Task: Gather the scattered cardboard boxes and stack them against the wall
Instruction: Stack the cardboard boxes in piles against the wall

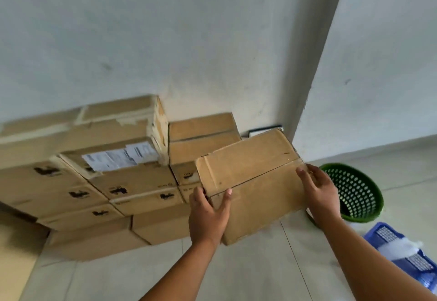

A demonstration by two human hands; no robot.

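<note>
cardboard box (250,182) gripped by both hands, left hand (209,215) on near corner, right hand (320,190) on far edge, held tilted above floor, just beside stacked boxes (94,182) against wall (165,40)

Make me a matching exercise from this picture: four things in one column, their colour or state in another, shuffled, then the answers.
Things:
1. held box
2. basket
3. crate
4. box with paper labels

States:
A. blue, on the floor at lower right
B. resting on top of the stack by the wall
C. gripped by the left hand and right hand
D. green, perforated, tipped over

Pairs: 1-C, 2-D, 3-A, 4-B
</note>
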